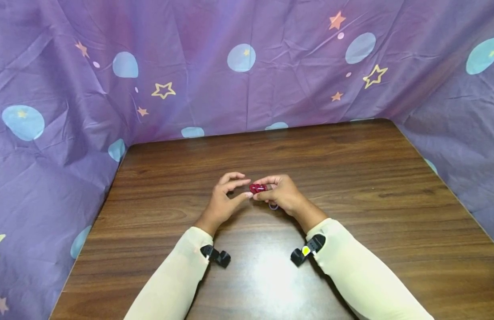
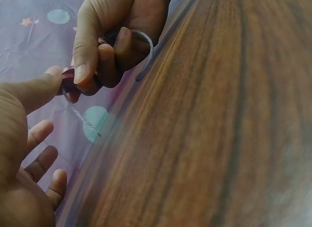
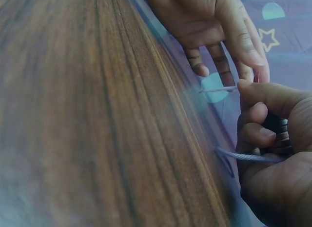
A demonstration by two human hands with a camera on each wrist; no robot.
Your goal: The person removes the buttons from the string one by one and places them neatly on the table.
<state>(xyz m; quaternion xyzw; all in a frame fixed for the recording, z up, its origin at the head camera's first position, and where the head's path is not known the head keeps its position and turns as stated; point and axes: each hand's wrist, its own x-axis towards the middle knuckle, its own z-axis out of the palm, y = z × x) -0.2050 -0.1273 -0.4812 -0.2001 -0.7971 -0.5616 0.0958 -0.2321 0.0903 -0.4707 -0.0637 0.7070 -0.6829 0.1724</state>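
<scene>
Here's the table (image 1: 343,153), and above its middle, well in from the far edge, the right hand (image 1: 284,195) pinches between thumb and forefinger. Opposite, the left hand (image 1: 226,198): thumb touching, other fingers spread; whether it's pinching, can't tell! Between them, the red piece (image 1: 258,188), long axis roughly along the far edge, one end facing left. Pale cord (image 2: 146,44) loops out by the right hand.

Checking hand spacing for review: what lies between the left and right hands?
The head view shows a red object between the left hand and the right hand, which grips it.
</scene>
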